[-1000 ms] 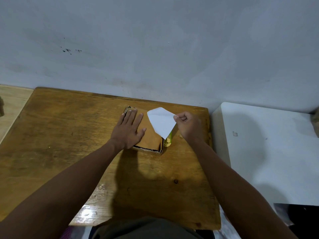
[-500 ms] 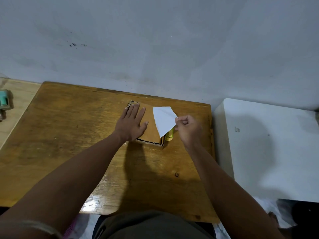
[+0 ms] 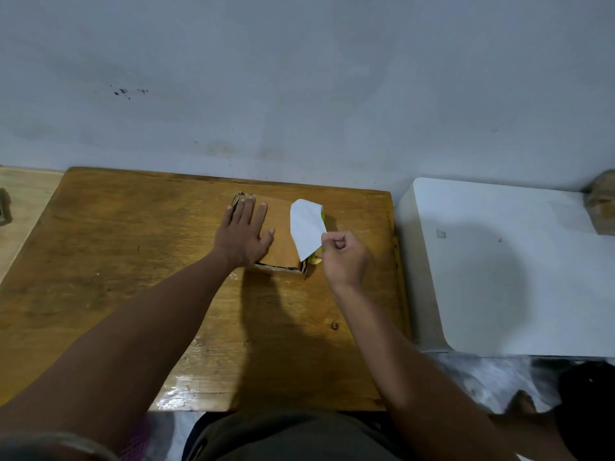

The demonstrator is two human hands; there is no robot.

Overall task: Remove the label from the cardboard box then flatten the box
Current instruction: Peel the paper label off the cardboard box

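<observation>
At the far left edge a paler wooden surface (image 3: 23, 207) adjoins your worn, glossy brown wooden counter (image 3: 116, 277), which stands against a scuffed grey-white wall (image 3: 299, 94). Your left hand (image 3: 244, 236) lies flat, fingers spread apart, pressing on the left part of the flat brown cardboard box (image 3: 281, 241), which sits toward the back of the counter, right of centre. The white paper label (image 3: 307, 227) stands lifted over the box's right side, its lower tip near the box's front right corner. Your right hand (image 3: 344, 257) is pinched together on the label's right edge. Something yellow-green (image 3: 316, 259) peeks out just beside the box, behind the label. Further right, a white rounded-corner surface (image 3: 499, 267) stands next to the counter, beside the same wall.
</observation>
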